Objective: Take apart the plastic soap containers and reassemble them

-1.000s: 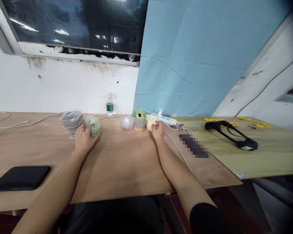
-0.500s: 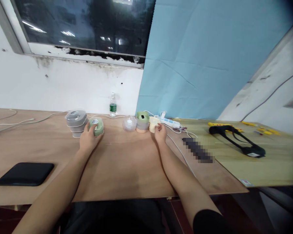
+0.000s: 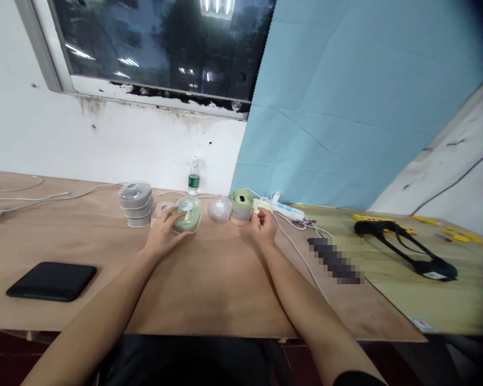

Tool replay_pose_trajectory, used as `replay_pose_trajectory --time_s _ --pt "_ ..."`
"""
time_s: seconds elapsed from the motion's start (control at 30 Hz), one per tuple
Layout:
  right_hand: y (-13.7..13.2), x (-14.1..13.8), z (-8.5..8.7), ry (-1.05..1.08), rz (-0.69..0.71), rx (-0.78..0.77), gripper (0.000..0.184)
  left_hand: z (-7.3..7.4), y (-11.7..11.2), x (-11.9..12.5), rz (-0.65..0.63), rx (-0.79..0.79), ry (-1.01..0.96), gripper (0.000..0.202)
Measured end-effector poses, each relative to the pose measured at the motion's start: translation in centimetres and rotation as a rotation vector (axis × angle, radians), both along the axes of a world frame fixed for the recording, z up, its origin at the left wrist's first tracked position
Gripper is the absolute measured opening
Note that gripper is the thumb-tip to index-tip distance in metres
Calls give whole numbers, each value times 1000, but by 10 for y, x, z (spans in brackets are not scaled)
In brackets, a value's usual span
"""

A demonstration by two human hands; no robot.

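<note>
My left hand (image 3: 163,235) is closed around a green food container (image 3: 191,217) with a clear lid, its thumb at the front edge and fingers over the top. Just behind that hand is a pale pinkish lidded container (image 3: 158,209), partly hidden. A stack of grey containers (image 3: 137,209) stands further left. Between my hands sit a round clear plastic lid (image 3: 219,209) and a stack of green, grey and orange containers (image 3: 242,208). Right of that stack, my right hand (image 3: 265,229) has its fingers closed at a cream-coloured container (image 3: 261,205), mostly hidden by them.
A water bottle (image 3: 194,179) stands against the wall. A white power strip (image 3: 287,210) with cables lies behind my right hand. A black flat pad (image 3: 52,281) is at the left front. A black strap-like frame (image 3: 406,249) and yellow pieces (image 3: 461,234) lie on the right-hand table.
My left hand has brought the green container rightward, away from the grey stack, uncovering the pinkish container. My right hand stays by the cream container. The view has shifted slightly left.
</note>
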State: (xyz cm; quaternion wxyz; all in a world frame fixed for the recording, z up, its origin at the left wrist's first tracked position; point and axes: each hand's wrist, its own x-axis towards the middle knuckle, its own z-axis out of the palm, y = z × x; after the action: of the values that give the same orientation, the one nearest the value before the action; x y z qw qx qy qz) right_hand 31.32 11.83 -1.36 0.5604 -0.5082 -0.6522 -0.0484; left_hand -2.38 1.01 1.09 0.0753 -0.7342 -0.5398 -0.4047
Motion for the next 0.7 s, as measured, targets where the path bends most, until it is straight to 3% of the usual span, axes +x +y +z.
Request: replay_pose_trajectory --time_s 0.13,0.27,0.37,0.6,0.7 --pt "-30 -46 1 -304 411 -107 41 -4 -5 18 -219 -112 96 61" --pt "-44 -76 3 -508 758 -182 69 -9 -7 25 -306 -252 139 66" --pt "-45 -80 2 -574 795 -291 82 -9 -7 23 -285 -299 111 69" --pt "-40 -73 -4 -512 733 -404 86 -8 -6 22 -293 -335 38 67" --pt "-38 -73 -4 -463 698 -420 90 -9 -6 22 -289 -335 -2 75"
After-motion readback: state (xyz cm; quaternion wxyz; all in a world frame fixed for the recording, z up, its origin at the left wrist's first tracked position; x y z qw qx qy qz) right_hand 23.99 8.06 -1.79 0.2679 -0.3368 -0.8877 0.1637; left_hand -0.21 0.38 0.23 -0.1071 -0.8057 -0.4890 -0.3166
